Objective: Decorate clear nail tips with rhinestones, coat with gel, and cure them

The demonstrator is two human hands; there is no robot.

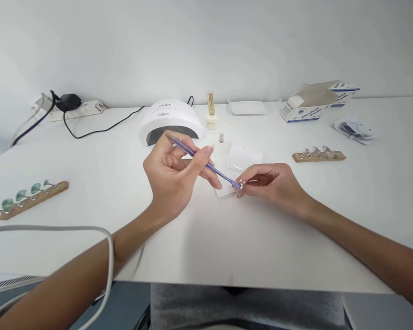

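Slender purple tool [217, 172] is slanting down over a white counter [206, 256], its flat end meeting or nearly meeting a small, clear, shiny piece [241, 185]; contact is too fine to tell. The person's left hand [176, 176] is gripping the tool along its length, thumb pressing toward curled fingers, while the pointed end is jutting out beside the index finger. The right hand [273, 185] is pinching the clear piece, its thumb and fingertips drawn together around it. White sheets [223, 191] are lying just beside those fingertips. Farther back, another small clear piece [221, 137] is resting near an upright, gold-capped bottle [211, 121], with a white domed lamp [172, 117] sitting to the left and a white tray [248, 108] to the right. An open white-and-blue box [301, 113] is standing near the wall, behind a wooden strip [316, 159] bearing clear pieces. At far left, a second wooden strip [34, 200] is carrying green discs [36, 188], and a pale cable [55, 227] is looping across the left forearm.
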